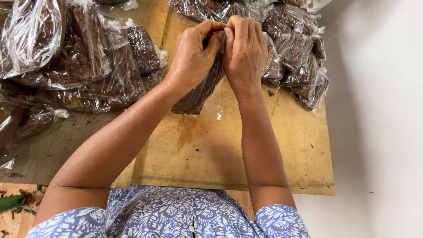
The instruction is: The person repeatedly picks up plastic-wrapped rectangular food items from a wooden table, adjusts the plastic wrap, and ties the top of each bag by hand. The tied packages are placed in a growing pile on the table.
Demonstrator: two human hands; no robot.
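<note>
Both hands are raised above a yellowish wooden board [220, 154]. My left hand [194, 55] and my right hand [244, 50] press together, fingers pinched on the top of one clear plastic bag of dark brown stuff [198, 94]. The bag hangs down between the palms, tilted toward the left, its lower end close to the board. Most of its upper part is hidden by the hands.
A heap of similar filled clear bags [75, 57] lies at the left, another heap [295, 53] at the back right. A white wall or floor surface [379, 132] borders the board on the right. Brown crumbs dot the board.
</note>
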